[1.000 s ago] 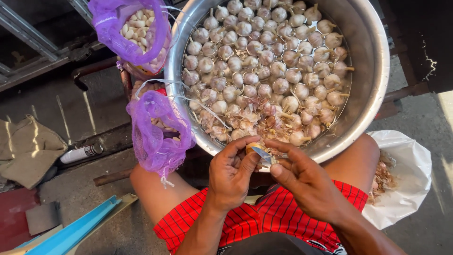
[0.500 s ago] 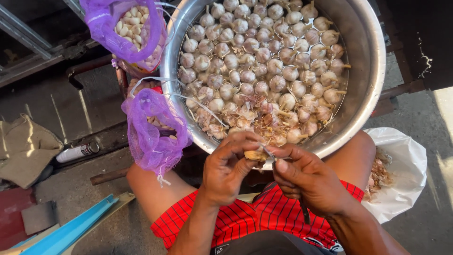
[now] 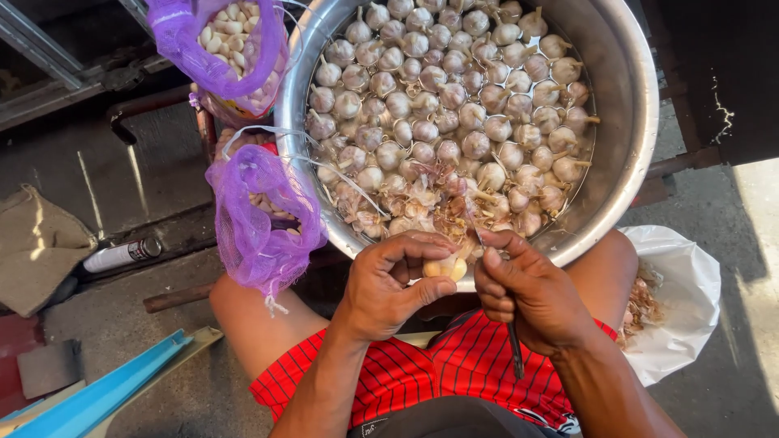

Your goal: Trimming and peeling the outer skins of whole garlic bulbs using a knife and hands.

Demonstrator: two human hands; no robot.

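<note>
My left hand pinched a garlic clove at the steel basin's near rim. My right hand, just beside it, gripped a small knife, blade hidden, handle pointing toward my lap.

Two purple mesh bags: upper mesh bag at top left, holding pale peeled cloves, touching the steel basin rim; lower mesh bag hanging just beside the basin's left edge, above the knee. White plastic bag on the floor at right, open, with papery skins inside. Small cylindrical can, white with dark end, lying at left.
</note>
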